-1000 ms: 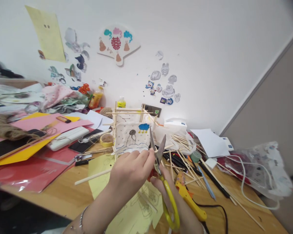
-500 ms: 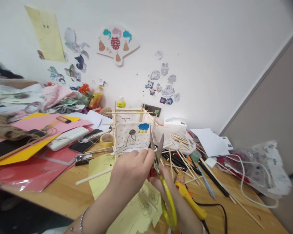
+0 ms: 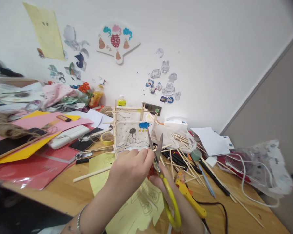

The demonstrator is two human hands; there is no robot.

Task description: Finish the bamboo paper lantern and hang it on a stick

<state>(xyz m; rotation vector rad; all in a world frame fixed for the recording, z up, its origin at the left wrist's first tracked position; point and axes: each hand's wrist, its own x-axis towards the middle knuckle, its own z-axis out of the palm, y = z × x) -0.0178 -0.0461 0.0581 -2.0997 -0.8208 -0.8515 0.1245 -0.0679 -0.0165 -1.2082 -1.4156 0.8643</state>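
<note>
My left hand (image 3: 132, 167) is closed around a thin wooden stick (image 3: 91, 175), whose long end sticks out to the left over the yellow paper. Its other end seems to reach the scissors. In my right hand (image 3: 161, 183) is a pair of scissors (image 3: 168, 191) with a yellow handle, blades pointing up and parted beside my left knuckles. Whether the blades touch the stick is hard to make out. Behind my hands stands a stick frame (image 3: 115, 130) with a drawn-on white panel (image 3: 123, 133). Beneath them lies yellow paper (image 3: 127, 213) with pencil drawings.
A yellow hot glue gun (image 3: 191, 201) with a dark cord lies right of my right hand. Loose sticks (image 3: 183, 139), pens and a plastic bag (image 3: 271, 169) spread over the right side. At left are red sheets (image 3: 36, 170), twine (image 3: 7, 126), a white power strip (image 3: 68, 138) and tape (image 3: 106, 138).
The stick's free end has shifted slightly left. The scissors' yellow handle has swung a little to the right, with the blades still apart. Both hands keep their grip.
</note>
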